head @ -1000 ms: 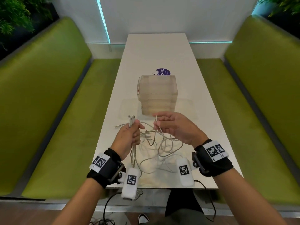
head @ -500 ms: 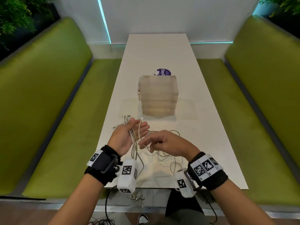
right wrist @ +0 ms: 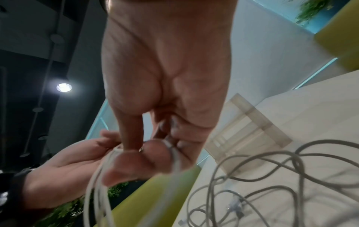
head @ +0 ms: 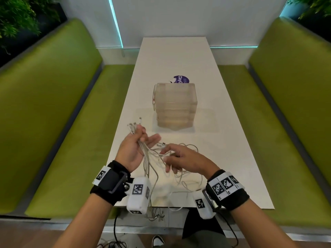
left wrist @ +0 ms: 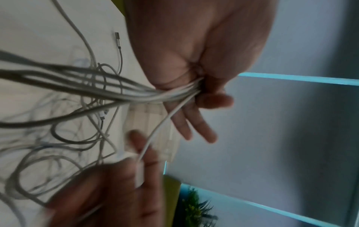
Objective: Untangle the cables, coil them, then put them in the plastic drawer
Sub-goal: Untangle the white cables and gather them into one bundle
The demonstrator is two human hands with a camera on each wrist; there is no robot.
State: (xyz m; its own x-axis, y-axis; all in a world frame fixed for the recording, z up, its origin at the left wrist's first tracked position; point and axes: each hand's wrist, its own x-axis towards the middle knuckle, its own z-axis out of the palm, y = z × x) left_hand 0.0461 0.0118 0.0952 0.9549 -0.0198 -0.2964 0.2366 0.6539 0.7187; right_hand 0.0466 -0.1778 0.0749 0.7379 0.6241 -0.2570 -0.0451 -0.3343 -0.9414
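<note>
I see tangled white cables on the near end of a white table. My left hand grips a bundle of ends; my right hand pinches one strand. The translucent plastic drawer stands just beyond.

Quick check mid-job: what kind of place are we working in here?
Probably a café or restaurant booth: green padded bench seats flank a long white table, with potted plants behind the backrests and a round purple sticker on the tabletop.
</note>
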